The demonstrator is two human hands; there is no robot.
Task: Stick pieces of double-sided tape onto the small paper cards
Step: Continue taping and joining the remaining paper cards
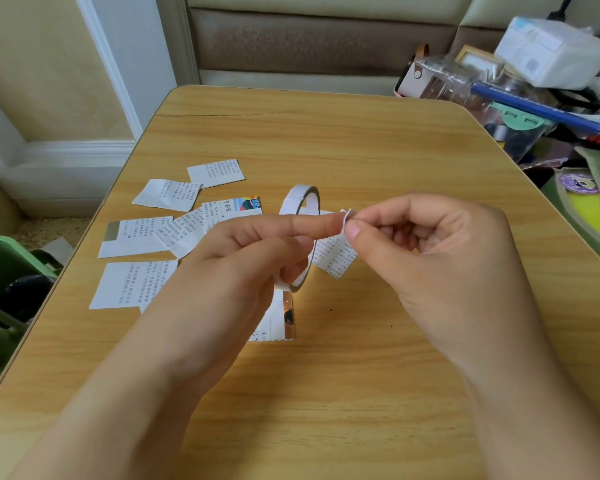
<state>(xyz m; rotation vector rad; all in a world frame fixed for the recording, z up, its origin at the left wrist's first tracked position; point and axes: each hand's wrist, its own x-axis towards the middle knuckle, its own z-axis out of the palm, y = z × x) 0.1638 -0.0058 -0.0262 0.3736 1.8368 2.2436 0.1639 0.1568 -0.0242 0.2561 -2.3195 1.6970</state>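
Note:
My left hand (243, 261) holds a white roll of double-sided tape (300, 202) above the middle of the wooden table (361, 143), fingers curled through its ring. My right hand (440, 251) pinches the loose end of the tape (346, 219) just right of the left index fingertip. A small printed paper card (335, 256) lies below the two hands. Several more printed cards (160, 230) lie scattered on the table to the left. Another card (278, 320) shows partly under my left wrist.
A cluttered pile of boxes, a clear plastic container and stationery (520, 81) stands at the table's far right. A green bag (582, 202) lies off the right edge. A green chair (4, 271) stands at the left. A padded bench (319, 39) is behind the table.

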